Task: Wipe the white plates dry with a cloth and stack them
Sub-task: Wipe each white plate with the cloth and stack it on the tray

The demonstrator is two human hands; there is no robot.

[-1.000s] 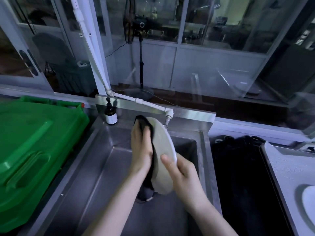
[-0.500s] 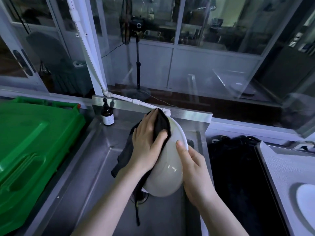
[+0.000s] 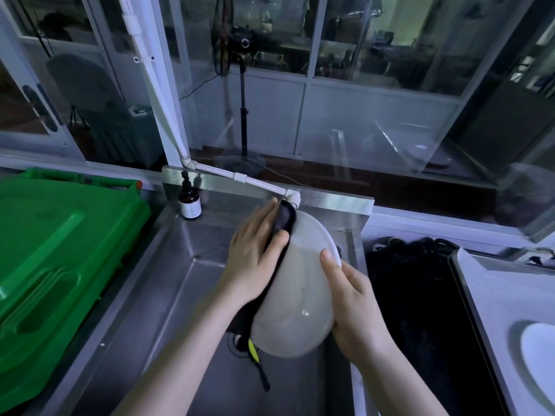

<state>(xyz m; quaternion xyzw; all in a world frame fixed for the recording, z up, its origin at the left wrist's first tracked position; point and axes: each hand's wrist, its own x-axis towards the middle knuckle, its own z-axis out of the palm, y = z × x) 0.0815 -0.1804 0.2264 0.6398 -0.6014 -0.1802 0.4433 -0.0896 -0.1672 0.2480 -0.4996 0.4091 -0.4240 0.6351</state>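
Right hand: the right hand [image 3: 357, 310] grips the right edge of the white plate [image 3: 300, 295], with the thumb laid on the near face by the rim and the other fingers hidden behind it.
Left hand: the left hand [image 3: 255, 256] lies flat with its fingers straight and presses the cloth [image 3: 285, 219] against the plate's upper left edge.
Hands: they are apart, one on each side of the plate.
White plate: held off the surface above the sink [image 3: 168, 295], tilted on edge, with its concave face toward the camera.
Cloth: dark, folded over the plate's top left rim under the left hand. The rest trails down behind the plate's left side, and a yellow bit shows near its lower end.
Second white plate: the second white plate [image 3: 540, 355] lies flat on the tabletop [image 3: 495, 295] at the right, well apart from the hands and cut off by the frame.
Black tub: the black tub [image 3: 420, 310] sits between the sink and the tabletop. Its contents are too dark to make out.
Green lid: the green lid [image 3: 54, 250] lies to the left of the sink.
Brown bottle: the brown bottle [image 3: 189, 202] stands upright at the sink's back left corner.
White pipe: the white pipe [image 3: 240, 177] runs along the back ledge and ends just beside the cloth.
Fan stand: the fan stand [image 3: 243, 115] is beyond the glass.
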